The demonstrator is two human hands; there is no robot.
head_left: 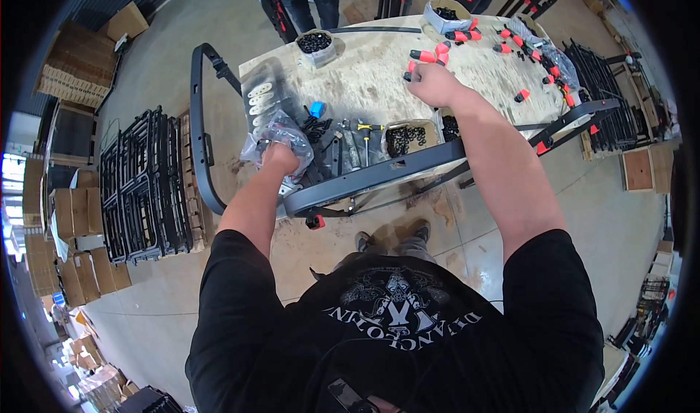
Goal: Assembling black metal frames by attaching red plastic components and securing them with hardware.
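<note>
My left hand [281, 158] reaches into a clear plastic bag [297, 133] at the table's left end; the bag and the back of the hand hide its fingers. Farther right, my right hand [434, 86] reaches across the tabletop. Its fingers are curled down and closed on a small red-and-black plastic piece [411, 67], which shows only in part at the fingertips. More red-and-black pieces [424, 55] lie just beyond that hand. A dark metal frame [386, 174] lies along the near edge of the table, under my right forearm.
The worn wooden table [350, 78] bears boxes of small black parts [315, 43], an open box of black rings [405, 139], a yellow-and-black hammer [367, 137] and a blue object [316, 109]. Black frames [142, 187] are stacked at left. A person [310, 1] stands across the table.
</note>
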